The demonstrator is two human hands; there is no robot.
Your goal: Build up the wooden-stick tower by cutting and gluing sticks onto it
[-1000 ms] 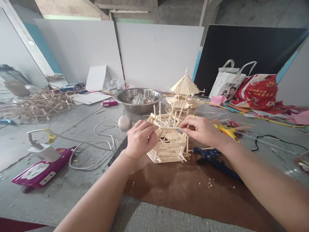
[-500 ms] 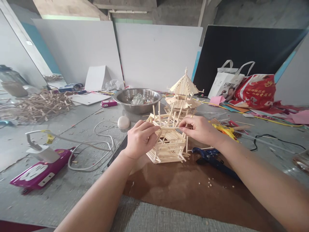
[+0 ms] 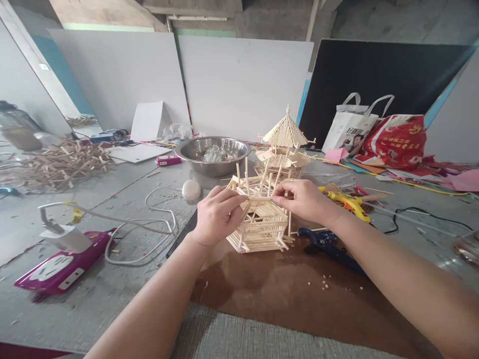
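Observation:
Across the upper front of a stick-built model [image 3: 262,244], I see a thin wooden stick [image 3: 260,199] spanning between my hands. My left hand [image 3: 220,215] is closed, pinching the stick's left end at the fingertips. Thumb and fingers of my right hand [image 3: 299,200] pinch it near the right end. The model has lattice sides and several sticks standing up at its back; part of it is hidden by my hands. Right behind stands a pagoda-like stick roof [image 3: 285,132]. A dark blue hand tool [image 3: 325,244] lies beneath my right forearm.
A yellow glue gun [image 3: 350,203] lies to the right among scraps. Behind are a metal basin [image 3: 213,167] and a stick pile [image 3: 71,164]. A purple power strip [image 3: 56,271] with a white cable is at left, bags [image 3: 398,142] at back right. A brown mat [image 3: 269,299] lies underneath.
My right hand has shifted slightly left along the stick, closer to my left hand. The left hand and the model have stayed in place.

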